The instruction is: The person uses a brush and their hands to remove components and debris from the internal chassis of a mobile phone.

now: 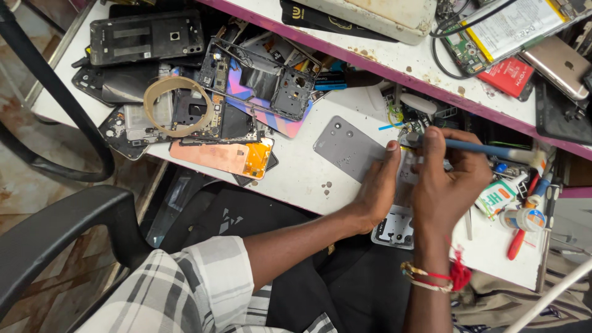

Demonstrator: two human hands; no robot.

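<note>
My left hand (377, 188) holds down an opened phone (396, 227) at the white bench's front edge, thumb near the phone's top. My right hand (447, 179) is shut on a blue-handled tool (493, 150), its tip pressed down at the phone's top end by my left thumb. Most of the phone is hidden under both hands; only its pale lower frame shows. A grey phone back cover (345, 148) lies just left of my hands.
A heap of phone frames, back covers and screens (203, 92) with a tape ring (179, 106) fills the bench's left. A pink-edged upper shelf (394, 61) carries a battery and phones. Red-handled tools and a glue tube (524, 216) lie right. A black chair arm (55, 228) is at the lower left.
</note>
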